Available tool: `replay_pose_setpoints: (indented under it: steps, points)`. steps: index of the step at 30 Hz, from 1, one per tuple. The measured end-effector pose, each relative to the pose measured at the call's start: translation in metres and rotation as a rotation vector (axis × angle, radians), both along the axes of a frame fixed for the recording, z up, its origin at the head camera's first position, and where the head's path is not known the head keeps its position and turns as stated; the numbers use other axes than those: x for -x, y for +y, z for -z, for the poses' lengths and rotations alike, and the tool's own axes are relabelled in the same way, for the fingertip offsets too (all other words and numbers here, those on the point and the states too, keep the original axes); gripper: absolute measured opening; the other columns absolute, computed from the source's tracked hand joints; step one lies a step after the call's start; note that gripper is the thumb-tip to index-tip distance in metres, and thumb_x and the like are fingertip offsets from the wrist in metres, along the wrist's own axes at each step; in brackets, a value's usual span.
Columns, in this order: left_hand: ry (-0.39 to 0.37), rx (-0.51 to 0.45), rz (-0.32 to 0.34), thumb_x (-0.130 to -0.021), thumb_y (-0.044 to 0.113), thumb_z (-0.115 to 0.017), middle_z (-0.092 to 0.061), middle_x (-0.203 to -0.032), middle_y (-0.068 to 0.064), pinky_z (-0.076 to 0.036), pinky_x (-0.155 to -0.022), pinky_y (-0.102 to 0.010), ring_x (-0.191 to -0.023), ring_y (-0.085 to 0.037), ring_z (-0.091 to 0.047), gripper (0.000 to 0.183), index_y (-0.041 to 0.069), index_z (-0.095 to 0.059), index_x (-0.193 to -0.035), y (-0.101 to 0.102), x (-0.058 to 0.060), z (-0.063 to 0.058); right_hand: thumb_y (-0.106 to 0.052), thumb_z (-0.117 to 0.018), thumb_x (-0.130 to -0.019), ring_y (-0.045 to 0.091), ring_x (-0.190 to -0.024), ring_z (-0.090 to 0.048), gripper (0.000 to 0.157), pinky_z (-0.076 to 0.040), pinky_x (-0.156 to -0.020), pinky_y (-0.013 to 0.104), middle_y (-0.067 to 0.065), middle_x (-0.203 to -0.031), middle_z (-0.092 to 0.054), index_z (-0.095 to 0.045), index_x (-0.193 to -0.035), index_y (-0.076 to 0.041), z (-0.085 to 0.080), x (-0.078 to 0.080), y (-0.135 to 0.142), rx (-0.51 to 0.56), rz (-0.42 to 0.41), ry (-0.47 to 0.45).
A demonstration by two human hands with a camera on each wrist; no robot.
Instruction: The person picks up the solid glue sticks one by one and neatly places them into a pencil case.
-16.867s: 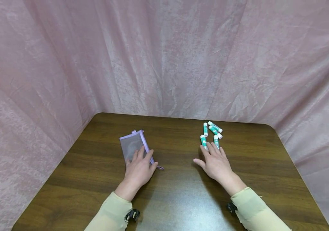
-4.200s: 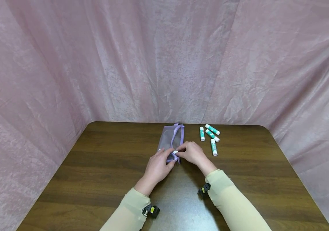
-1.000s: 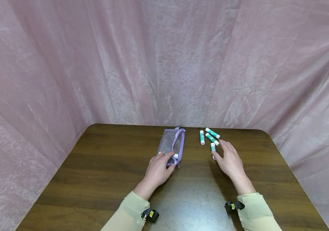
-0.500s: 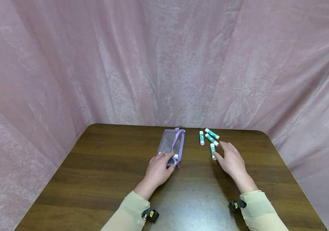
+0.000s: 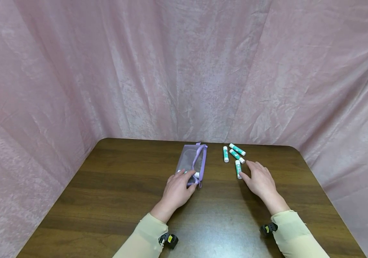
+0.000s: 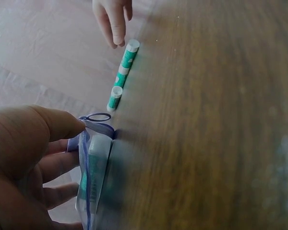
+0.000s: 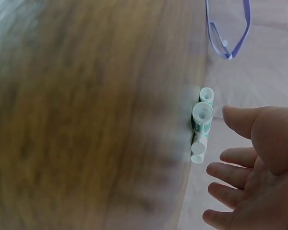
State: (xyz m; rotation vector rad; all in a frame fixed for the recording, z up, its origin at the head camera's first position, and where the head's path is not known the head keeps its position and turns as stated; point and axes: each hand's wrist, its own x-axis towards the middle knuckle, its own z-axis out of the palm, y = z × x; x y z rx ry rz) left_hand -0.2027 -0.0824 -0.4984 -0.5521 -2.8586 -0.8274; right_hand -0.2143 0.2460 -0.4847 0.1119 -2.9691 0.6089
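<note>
A purple-edged mesh zip pouch (image 5: pixel 185 157) lies at mid-table, its zip undone along the right side. My left hand (image 5: pixel 177 190) grips its near end, thumb at the zip end and fingers behind, as the left wrist view shows. Inside the pouch is a white and green glue stick (image 6: pixel 98 158), partly covered by the fingers in the head view. My right hand (image 5: pixel 261 181) is spread with nothing in it, thumb tip close beside the nearest loose glue stick (image 5: pixel 238 169). Just beyond lie a slanted glue stick (image 5: pixel 237 156), another behind it (image 5: pixel 237 149) and an upright-lying one (image 5: pixel 225 154).
The brown wooden table (image 5: pixel 122 200) ends at a far edge just behind the pouch and glue sticks. A pink curtain (image 5: pixel 184 71) hangs behind and along both sides. Each sleeve carries a small black wrist camera (image 5: pixel 168 240).
Over the earlier frames the pouch came from the left to mid-table and one glue stick went into it. The right hand then returned to the loose sticks and lately drew back slightly.
</note>
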Motion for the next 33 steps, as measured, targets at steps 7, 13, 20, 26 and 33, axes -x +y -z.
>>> replay_pose_setpoints:
  steps: [7, 13, 20, 26, 33]
  points:
    - [0.006, 0.002, -0.003, -0.103, 0.024, -0.079, -0.072, -0.146, -0.007, -0.039, -0.118, -0.072, -0.15, -0.037, -0.054, 0.047, 0.016, -0.069, -0.148, 0.0, -0.0006, 0.0006, -0.032, -0.072, -0.108, 0.057, -0.151, -0.041, 0.066, -0.032, -0.122, 0.072, 0.035, -0.155, -0.054, -0.053, -0.154, 0.012, 0.0012, 0.0015, -0.0015, -0.018, -0.012, -0.021]
    - [0.006, 0.002, -0.005, -0.103, 0.024, -0.079, -0.072, -0.146, -0.007, -0.039, -0.118, -0.072, -0.149, -0.037, -0.054, 0.047, 0.015, -0.069, -0.148, 0.0001, -0.0006, 0.0005, -0.032, -0.073, -0.108, 0.056, -0.149, -0.045, 0.065, -0.035, -0.122, 0.068, 0.035, -0.152, -0.057, -0.055, -0.151, 0.013, 0.0016, 0.0026, -0.0025, -0.037, -0.022, -0.022]
    - [0.004, -0.003, -0.002, -0.103, 0.024, -0.078, -0.072, -0.146, -0.008, -0.038, -0.118, -0.072, -0.149, -0.038, -0.054, 0.046, 0.015, -0.069, -0.148, 0.0003, -0.0008, -0.0004, -0.032, -0.072, -0.107, 0.057, -0.15, -0.044, 0.064, -0.036, -0.121, 0.067, 0.036, -0.151, -0.058, -0.057, -0.149, 0.014, 0.0012, 0.0027, -0.0024, -0.051, -0.026, -0.041]
    - [0.001, -0.005, -0.001, -0.104, 0.024, -0.078, -0.071, -0.147, -0.008, -0.038, -0.118, -0.072, -0.15, -0.038, -0.054, 0.046, 0.015, -0.069, -0.148, 0.0004, -0.0005, -0.0005, -0.034, -0.072, -0.108, 0.053, -0.149, -0.047, 0.064, -0.039, -0.12, 0.066, 0.035, -0.151, -0.058, -0.057, -0.149, 0.013, 0.0019, 0.004, -0.0044, -0.065, -0.028, -0.047]
    - [-0.007, 0.001, -0.001, -0.104, 0.024, -0.078, -0.071, -0.147, -0.007, -0.038, -0.119, -0.071, -0.15, -0.037, -0.053, 0.046, 0.015, -0.069, -0.148, 0.0005, -0.0008, -0.001, -0.038, -0.069, -0.109, 0.054, -0.153, -0.041, 0.067, -0.035, -0.123, 0.065, 0.036, -0.155, -0.054, -0.057, -0.151, 0.013, -0.0003, 0.0042, -0.0074, -0.081, -0.019, -0.087]
